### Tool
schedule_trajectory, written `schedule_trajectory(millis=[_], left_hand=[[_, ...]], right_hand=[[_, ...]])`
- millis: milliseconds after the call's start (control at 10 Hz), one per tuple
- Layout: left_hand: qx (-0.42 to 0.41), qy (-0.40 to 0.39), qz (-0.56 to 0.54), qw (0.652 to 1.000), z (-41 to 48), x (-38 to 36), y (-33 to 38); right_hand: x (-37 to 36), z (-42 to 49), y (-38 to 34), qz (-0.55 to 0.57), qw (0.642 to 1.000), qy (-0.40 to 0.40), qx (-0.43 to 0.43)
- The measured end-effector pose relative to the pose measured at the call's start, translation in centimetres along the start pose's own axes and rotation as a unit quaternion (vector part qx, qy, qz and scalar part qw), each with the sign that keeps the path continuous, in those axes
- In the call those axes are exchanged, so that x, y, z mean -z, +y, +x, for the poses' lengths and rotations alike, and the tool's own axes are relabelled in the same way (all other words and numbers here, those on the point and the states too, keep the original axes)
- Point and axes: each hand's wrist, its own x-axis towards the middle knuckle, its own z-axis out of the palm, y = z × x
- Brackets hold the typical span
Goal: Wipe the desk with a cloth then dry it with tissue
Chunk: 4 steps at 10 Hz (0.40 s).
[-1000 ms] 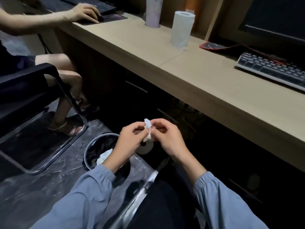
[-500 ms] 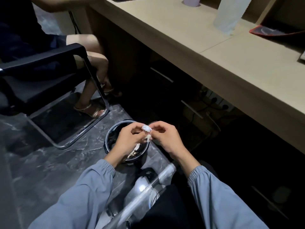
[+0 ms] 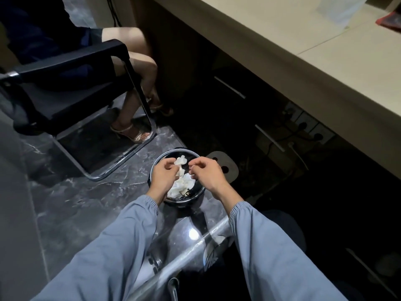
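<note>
My left hand hovers over a round black bin on the floor and pinches a small crumpled wad of white tissue at its fingertips. Just to the right, my right hand has its fingers curled together, a small gap away from the wad. Several crumpled white tissues lie inside the bin. The beige desk runs across the upper right, with the foot of a white tissue roll at the top edge. No cloth is in view.
A black chair with a chrome frame stands at left, with another person's legs in it. Wall sockets with plugs sit under the desk. A white oval piece with holes lies beside the bin. A chrome bar crosses below my arms.
My view has tipped further down toward the bin. My hands have come apart; the wad stays at my left fingertips while my right hand has let go of it.
</note>
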Motion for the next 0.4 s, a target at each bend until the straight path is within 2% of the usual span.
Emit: schedule_trajectory(millis=[200, 400], left_hand=[[0.027, -0.003, 0.010, 1.000, -0.2, 0.3, -1.3], [-0.008, -0.045, -0.007, 0.999, -2.1, -1.4, 1.2]], right_hand=[[-0.4, -0.1, 1.1, -0.009, 1.000, -0.002, -0.025], [2.0, -0.9, 0.7, 0.086, 0.996, 0.022, -0.026]])
